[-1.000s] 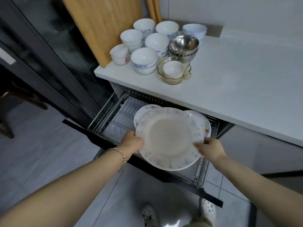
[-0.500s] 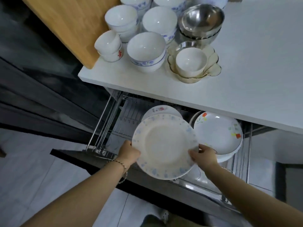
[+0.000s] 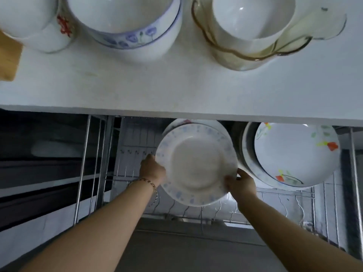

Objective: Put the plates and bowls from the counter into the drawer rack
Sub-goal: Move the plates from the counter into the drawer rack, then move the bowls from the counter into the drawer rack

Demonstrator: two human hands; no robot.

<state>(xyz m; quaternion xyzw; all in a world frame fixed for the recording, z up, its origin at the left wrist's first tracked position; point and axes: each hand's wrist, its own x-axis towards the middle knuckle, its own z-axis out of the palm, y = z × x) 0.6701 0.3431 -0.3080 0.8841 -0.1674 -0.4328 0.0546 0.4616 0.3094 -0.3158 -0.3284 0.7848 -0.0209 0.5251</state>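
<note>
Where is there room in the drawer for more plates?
Left of the blue-flowered plate, which the left hand and right hand grip, the rack slots look bare; so does the wavy wire row in front. The right side is crowded with red-flowered plates.

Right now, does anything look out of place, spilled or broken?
Nothing spilled or broken. The left hand and right hand hold the blue-flowered white plate over the wire drawer rack. One mismatch: a plain white bowl sits inside the wavy-rimmed amber glass bowl.
</note>
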